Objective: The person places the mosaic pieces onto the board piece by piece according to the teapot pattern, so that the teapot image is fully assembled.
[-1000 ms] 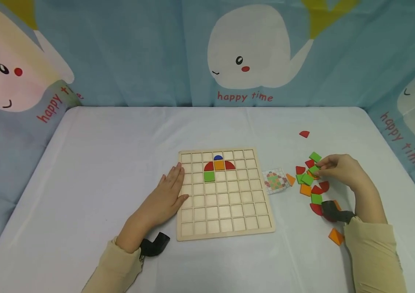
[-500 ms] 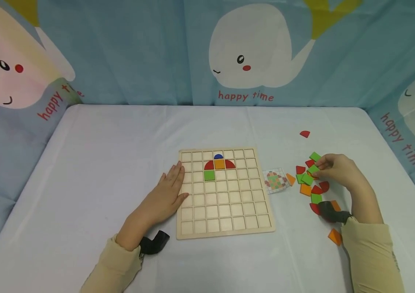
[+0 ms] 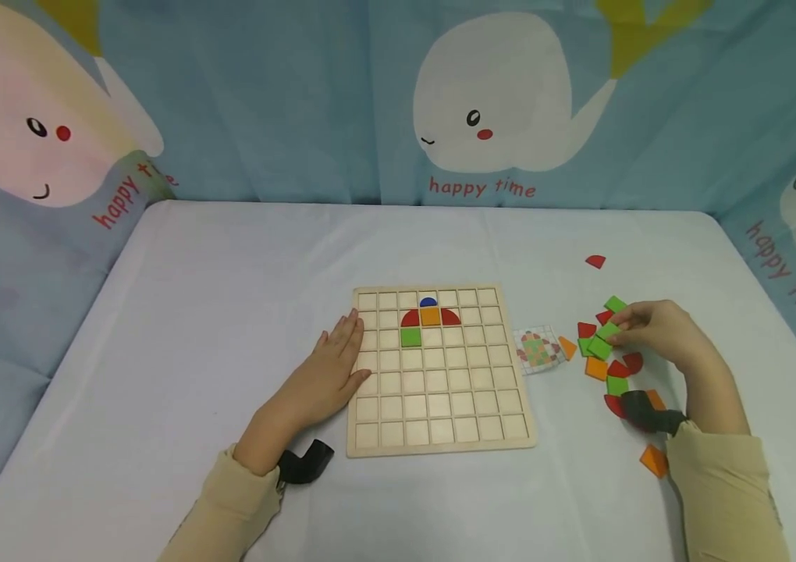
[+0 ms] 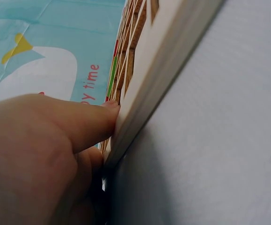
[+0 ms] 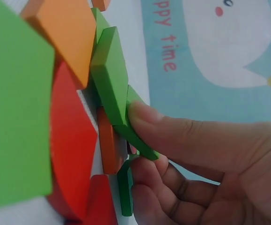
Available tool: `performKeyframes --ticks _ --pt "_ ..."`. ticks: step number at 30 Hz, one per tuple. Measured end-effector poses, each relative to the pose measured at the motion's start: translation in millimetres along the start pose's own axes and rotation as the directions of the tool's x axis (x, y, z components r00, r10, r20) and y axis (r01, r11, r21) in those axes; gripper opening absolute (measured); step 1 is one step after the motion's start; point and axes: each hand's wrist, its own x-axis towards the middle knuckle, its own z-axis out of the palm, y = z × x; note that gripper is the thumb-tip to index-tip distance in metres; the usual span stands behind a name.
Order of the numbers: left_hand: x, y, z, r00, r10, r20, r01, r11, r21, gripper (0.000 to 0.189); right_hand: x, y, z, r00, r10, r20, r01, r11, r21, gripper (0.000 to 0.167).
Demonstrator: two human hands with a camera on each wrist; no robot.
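My left hand (image 3: 324,375) lies with straight fingers along the left edge of a wooden grid board (image 3: 440,452). Its thumb (image 4: 95,122) touches the rim in the left wrist view. On the board sit a blue half-round tile (image 3: 428,302), an orange square (image 3: 430,316), two red quarter-round tiles (image 3: 410,318) beside it and a green square (image 3: 410,337). At the tile pile on the right, my right hand (image 3: 661,332) pinches a green square tile (image 5: 137,129) between thumb and fingers. Another green tile (image 5: 109,75) leans right against it.
A printed pattern card (image 3: 537,350) lies at the board's right edge. Several red, green and orange tiles surround the right hand, with an orange tile (image 3: 654,461) nearer the sleeve. One red tile (image 3: 596,261) lies farther back. A patterned blue curtain (image 3: 286,101) stands behind the table.
The head view has shifted slightly. My right hand's fingers have moved a little at the green tile, which now covers more of the orange one under it. The left hand stays on the board.
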Motion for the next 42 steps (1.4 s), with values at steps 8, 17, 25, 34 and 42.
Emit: performKeyframes --ticks 8,17,25,34,42 --pt "-1.6 1.9 -2.0 1.0 0.004 0.002 -0.004 1.0 0.001 0.069 -2.6 -1 1 0.999 -0.048 -0.004 0.048 0.998 0.027 0.034" --pt "-1.7 1.9 -2.1 1.0 0.002 0.006 -0.002 1.0 0.004 0.069 -3.4 -5 1 0.998 -0.063 -0.025 0.064 0.998 0.019 0.031" --pt "-3.4 1.5 -5.7 1.0 0.002 -0.004 -0.002 1.0 0.01 0.069 -4.9 -11 0 0.994 -0.081 -0.077 0.083 0.996 0.023 0.032" --pt "-2.9 1.1 -5.0 1.0 0.002 -0.014 -0.002 1.0 -0.005 0.069 -7.6 -16 -2 0.991 -0.114 -0.065 0.116 0.992 0.043 0.037" --pt "-2.6 2.3 -2.4 1.0 0.007 0.004 -0.007 1.0 -0.002 0.069 -10.8 -20 3 0.983 -0.168 -0.072 0.172 0.984 0.055 0.03"
